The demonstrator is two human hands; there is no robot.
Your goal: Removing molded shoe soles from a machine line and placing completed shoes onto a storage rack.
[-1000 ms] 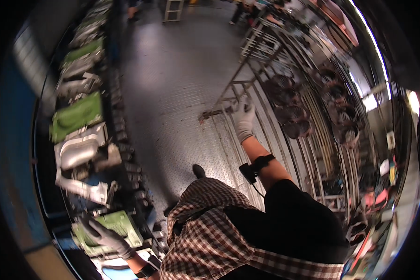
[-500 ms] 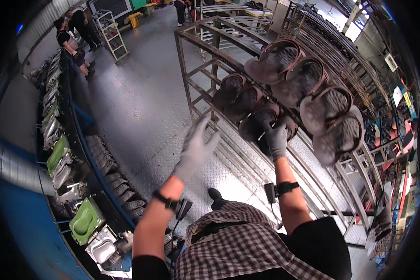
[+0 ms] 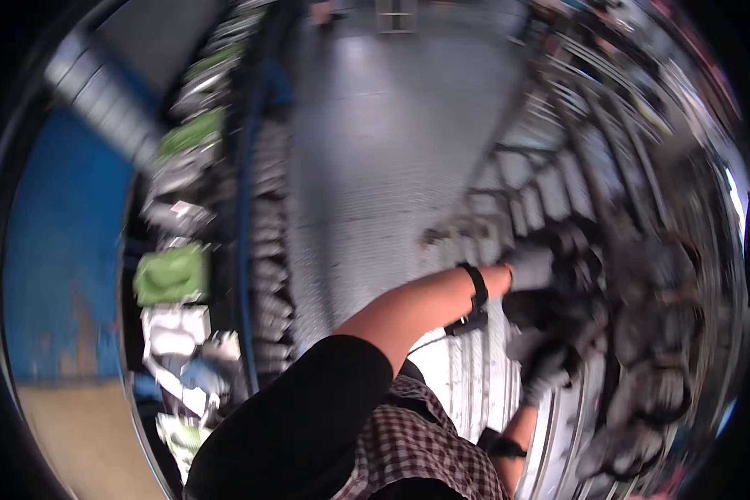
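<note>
Motion blurs the whole picture. My left hand [image 3: 532, 270], in a grey glove, reaches across to the right and is at a cluster of dark, clog-like shoes [image 3: 577, 260] on the metal rack. Below it, nearer to me, my right hand [image 3: 548, 377], gloved too, is beside a dark shoe [image 3: 542, 312] in the same row. The fingers of both hands are smeared or hidden among the shoes, so their grip does not show. Farther right, a second row of brown shoes [image 3: 654, 325] sits on the rack.
Metal rack bars [image 3: 550, 187] stretch away on the right. Along the left runs a machine line with green moulds [image 3: 173, 275] and silver moulds [image 3: 175, 329]. Ribbed dark pieces [image 3: 271, 242] are lined up beside its blue edge. Patterned metal floor [image 3: 383, 175] lies between line and rack.
My view has swung to the right, so the machine line appears nearer the middle. My left hand has moved from open air over to the shoes; my right hand stays at the rack.
</note>
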